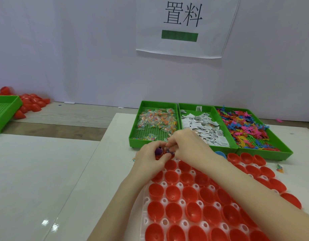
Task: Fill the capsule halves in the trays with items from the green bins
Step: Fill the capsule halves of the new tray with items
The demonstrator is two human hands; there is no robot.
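A white tray (pixel 180 185) holds several open red capsule halves (pixel 173 193). Three green bins stand behind it: the left bin (pixel 135 126) holds clear bead packets, the middle bin (pixel 196 106) paper slips, the right bin (pixel 279 142) colourful plastic figures. My left hand (pixel 149 162) and my right hand (pixel 188 145) meet over the tray's far left corner. Their fingertips pinch small items (pixel 167 150) above a capsule half, with a purple piece (pixel 158 151) showing between the fingers.
A fourth green bin (pixel 5 117) sits at far left beside a heap of loose red capsule halves (pixel 31 103). A blue capsule half (pixel 220 153) lies by the middle bin. A stray bead packet (pixel 280 168) rests right of the tray. A white wall with a sign stands behind.
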